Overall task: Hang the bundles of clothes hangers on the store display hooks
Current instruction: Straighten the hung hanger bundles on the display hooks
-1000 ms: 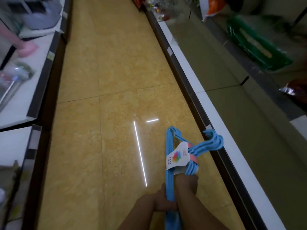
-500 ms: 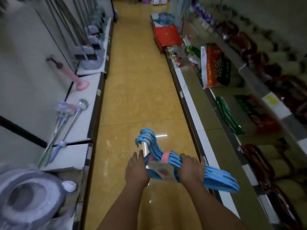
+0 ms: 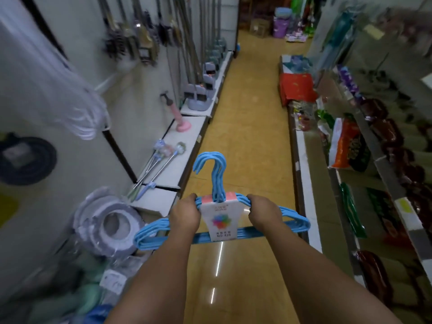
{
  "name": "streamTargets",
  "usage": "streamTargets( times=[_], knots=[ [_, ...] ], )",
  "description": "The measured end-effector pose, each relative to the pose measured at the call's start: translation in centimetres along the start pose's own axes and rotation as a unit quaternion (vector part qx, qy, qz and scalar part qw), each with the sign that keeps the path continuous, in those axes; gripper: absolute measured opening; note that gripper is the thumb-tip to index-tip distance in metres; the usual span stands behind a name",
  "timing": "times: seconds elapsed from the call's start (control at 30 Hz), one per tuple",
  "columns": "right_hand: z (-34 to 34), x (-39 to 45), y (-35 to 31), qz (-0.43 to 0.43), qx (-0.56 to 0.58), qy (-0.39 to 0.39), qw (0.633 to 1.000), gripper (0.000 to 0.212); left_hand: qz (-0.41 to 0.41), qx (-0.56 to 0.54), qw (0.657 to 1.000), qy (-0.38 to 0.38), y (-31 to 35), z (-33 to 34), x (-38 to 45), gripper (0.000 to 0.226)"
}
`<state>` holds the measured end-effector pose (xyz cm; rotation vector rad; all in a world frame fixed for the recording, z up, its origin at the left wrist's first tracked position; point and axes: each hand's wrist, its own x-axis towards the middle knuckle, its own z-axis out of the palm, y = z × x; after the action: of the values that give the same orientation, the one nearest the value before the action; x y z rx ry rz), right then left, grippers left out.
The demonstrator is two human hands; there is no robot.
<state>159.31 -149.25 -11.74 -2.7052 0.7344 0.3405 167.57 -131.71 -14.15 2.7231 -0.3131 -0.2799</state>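
Left hand (image 3: pixel 185 216) and right hand (image 3: pixel 263 212) both curled round the shoulders of the blue hanger bundle (image 3: pixel 217 206), held upright over the aisle floor (image 3: pixel 252 146), hooks up, not yet near any display hook. Risk: uneven grip tilting the bundle, hooks splaying and missing the peg.

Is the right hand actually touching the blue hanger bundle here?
Touching. The head view shows the right hand with fingers curled over the shoulder of the blue hanger bundle, beside its paper label.
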Motion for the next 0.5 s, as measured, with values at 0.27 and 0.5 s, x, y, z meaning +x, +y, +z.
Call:
streamTargets(
  times=[0.27,0.5],
  knots=[
    [0.2,-3.6,-5.5,-0.203,-0.121,-0.002,0.972,0.021,-0.151,-0.003,0.987,0.053,-5.2,-2.9,-9.2,0.029],
    [3.2,-11.2,-11.0,-0.406,-0.222,-0.044,0.886,0.025,-0.335,-0.02,0.936,0.105,-9.0,-3.3,-22.5,0.03]
  ],
)
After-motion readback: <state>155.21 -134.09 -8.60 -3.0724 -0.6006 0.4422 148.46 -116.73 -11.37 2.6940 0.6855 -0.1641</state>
